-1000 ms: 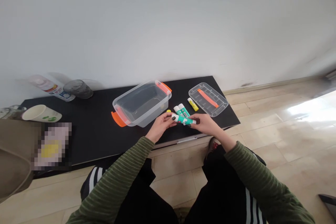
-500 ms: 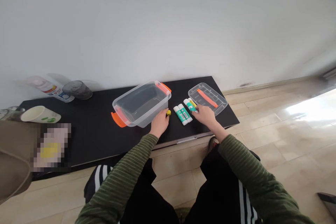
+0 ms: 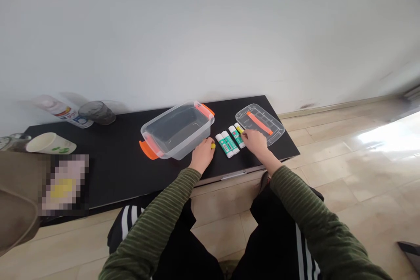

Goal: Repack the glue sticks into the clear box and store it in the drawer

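Observation:
My left hand [image 3: 202, 156] is closed around a small yellow-ended stick [image 3: 213, 145], mostly hidden by the fingers, beside the near right side of a clear plastic box [image 3: 177, 127] with orange latches. Several white-capped sticks that look like glue sticks lie to its right: a green pair [image 3: 227, 145] side by side, then another green glue stick [image 3: 236, 136] and a yellow glue stick [image 3: 239, 128]. My right hand [image 3: 256, 141] pinches the yellow one, covering its lower end. Under and behind that hand lies the clear box lid [image 3: 274, 127] with an orange handle.
Everything stands on a black tabletop [image 3: 124, 175] against a white wall. On its left are a paper cup [image 3: 50, 143], a dark glass [image 3: 97, 112] and a white spray can [image 3: 62, 110]. A person's brown sleeve or clothing [image 3: 19, 203] reaches in at the left edge.
My left hand has shifted slightly right, the yellow end now lying lower and turned sideways. My right hand has drawn slightly left, and more of the yellow and third green glue sticks shows.

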A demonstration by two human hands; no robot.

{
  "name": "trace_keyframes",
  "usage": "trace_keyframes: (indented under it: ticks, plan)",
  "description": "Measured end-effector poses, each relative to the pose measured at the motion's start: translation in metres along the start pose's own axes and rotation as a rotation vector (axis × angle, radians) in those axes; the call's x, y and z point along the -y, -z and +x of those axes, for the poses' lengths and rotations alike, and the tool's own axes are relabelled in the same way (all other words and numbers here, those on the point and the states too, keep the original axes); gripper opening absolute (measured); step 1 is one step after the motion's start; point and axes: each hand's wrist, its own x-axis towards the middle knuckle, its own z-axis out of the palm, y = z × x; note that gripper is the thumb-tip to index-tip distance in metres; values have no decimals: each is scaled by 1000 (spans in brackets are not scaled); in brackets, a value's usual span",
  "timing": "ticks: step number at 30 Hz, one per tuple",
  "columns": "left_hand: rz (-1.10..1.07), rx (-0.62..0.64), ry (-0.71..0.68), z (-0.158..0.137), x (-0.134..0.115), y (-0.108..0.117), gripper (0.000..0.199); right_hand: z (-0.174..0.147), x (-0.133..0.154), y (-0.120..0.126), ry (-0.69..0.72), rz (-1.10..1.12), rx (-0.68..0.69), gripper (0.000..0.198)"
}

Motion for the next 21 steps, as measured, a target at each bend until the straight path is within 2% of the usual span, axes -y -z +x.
trace_keyframes:
  ticks: [3,8,12,21]
  plan:
    - [-8,1,3,0,-1,1,20,6,-1,-1,-19,4,-47,31]
    - [-156,-91,-14,0,4,6,18,15,2,-7,-55,-15,-14,32]
    - [-472,-123,3,3,9,5,19,21,2,-13,-95,-15,15,30]
    - [-1235,-6,255,7,7,2,20,11,5,2,-100,69,-75,31]
